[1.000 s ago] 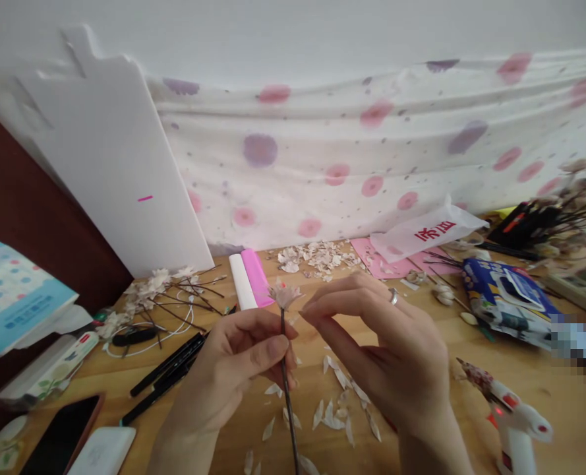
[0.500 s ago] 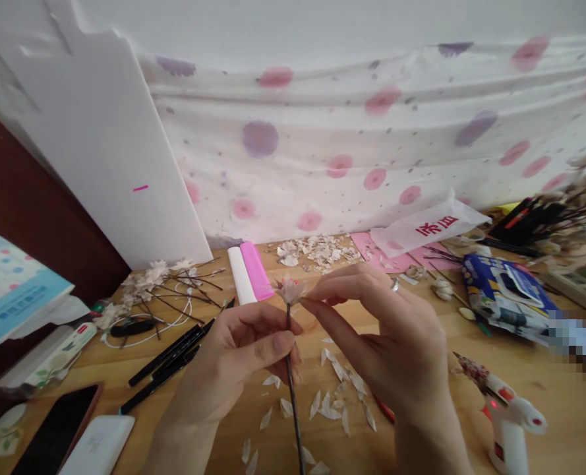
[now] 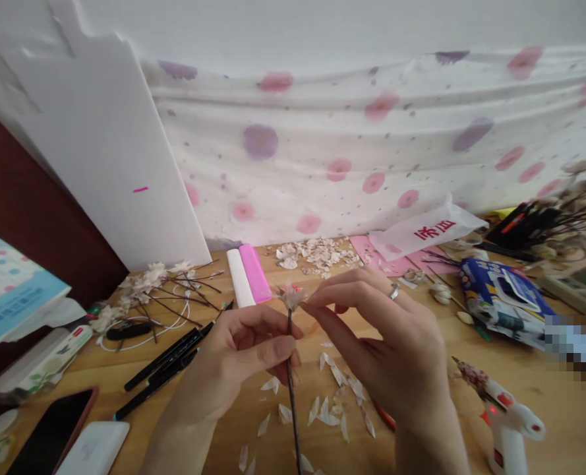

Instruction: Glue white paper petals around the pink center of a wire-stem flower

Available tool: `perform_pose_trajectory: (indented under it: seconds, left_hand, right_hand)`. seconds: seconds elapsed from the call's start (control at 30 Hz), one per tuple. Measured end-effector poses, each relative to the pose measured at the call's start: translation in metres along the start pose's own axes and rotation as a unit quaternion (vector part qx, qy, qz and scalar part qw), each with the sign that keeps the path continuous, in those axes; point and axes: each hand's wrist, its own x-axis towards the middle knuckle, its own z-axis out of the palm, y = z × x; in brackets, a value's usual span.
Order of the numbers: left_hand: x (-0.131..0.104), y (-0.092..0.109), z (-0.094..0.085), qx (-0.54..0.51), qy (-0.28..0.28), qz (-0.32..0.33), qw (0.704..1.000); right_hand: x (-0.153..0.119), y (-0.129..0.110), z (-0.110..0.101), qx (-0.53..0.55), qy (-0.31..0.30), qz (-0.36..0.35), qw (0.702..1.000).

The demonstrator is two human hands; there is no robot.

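My left hand (image 3: 258,349) pinches a thin dark stem (image 3: 293,396) between thumb and fingers, just below its top. A small pale flower (image 3: 291,297) with a reddish centre sits upright on the stem's tip. On its right side, the thumb and forefinger of my right hand (image 3: 381,330) are pressed together at the edge of the petals; whether a petal is between them is too small to tell. Loose whitish petals (image 3: 326,412) lie scattered on the wooden table beneath my hands.
A glue gun (image 3: 507,402) stands at the right, near a blue packet (image 3: 503,293). Black markers (image 3: 167,363), a phone (image 3: 53,429) and dried flowers (image 3: 147,284) lie left. Behind are pink and white rolls (image 3: 254,274) and a petal pile (image 3: 317,254).
The camera view has shifted slightly. My right fingers stay beside the flower, which looks turned a little on its stem; my left hand keeps its hold.
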Motion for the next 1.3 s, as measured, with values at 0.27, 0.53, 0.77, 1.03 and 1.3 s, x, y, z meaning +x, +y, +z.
perform_pose_trajectory:
  seconds: [0.27,0.53,0.77,1.03,1.3]
  left_hand:
    - [0.005,-0.006,-0.004,-0.026,0.016,0.029,0.999]
    - [0.002,-0.007,0.010,0.086,0.022,0.078,0.993]
    - [0.000,-0.005,0.010,0.292,0.076,0.222,0.927]
    - [0.000,-0.006,0.005,0.398,0.063,0.342,0.849]
    - [0.001,-0.008,0.004,0.424,0.048,0.358,0.830]
  right_hand:
    - [-0.005,-0.002,0.005,0.075,0.068,0.130,0.986]
    - [0.000,0.004,0.006,0.140,-0.055,0.149,0.977]
    - [0.000,0.003,0.003,0.197,-0.051,0.143,0.969]
    - [-0.002,0.000,-0.004,0.144,-0.044,0.104,0.983]
    - [-0.003,0.002,-0.006,0.141,-0.038,0.089,0.985]
